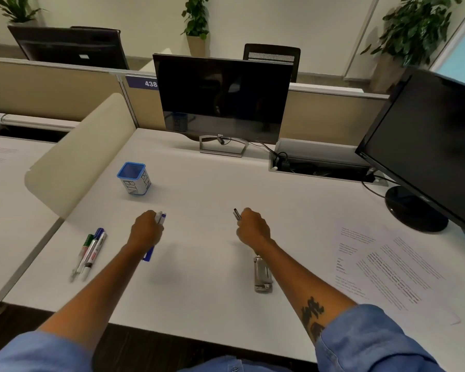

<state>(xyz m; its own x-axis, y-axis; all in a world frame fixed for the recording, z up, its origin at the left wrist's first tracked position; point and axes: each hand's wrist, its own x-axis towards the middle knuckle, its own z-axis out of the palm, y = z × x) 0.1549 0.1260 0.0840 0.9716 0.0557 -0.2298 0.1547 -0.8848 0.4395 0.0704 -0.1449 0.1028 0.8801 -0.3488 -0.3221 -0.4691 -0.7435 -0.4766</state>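
Plastic, light and stiff, is what the blue-and-white markers (160, 218) are judged to be made of. Two of them are gripped in the left hand (145, 229), whose fingers are curled tightly round the barrels, with the caps showing at the far side of the fist and a blue end at the near side. A dark pen (237, 214) is clamped in the curled fingers of the right hand (253, 226). Both hands are held over the middle of the white desk (212, 183), and the blue-rimmed pen cup (134, 178) stands farther off to the left. The smooth barrels are judged slippery, so a mid-barrel hold is favoured. Loose markers (90, 251) lie at the near left and would best be pinched across the barrel.
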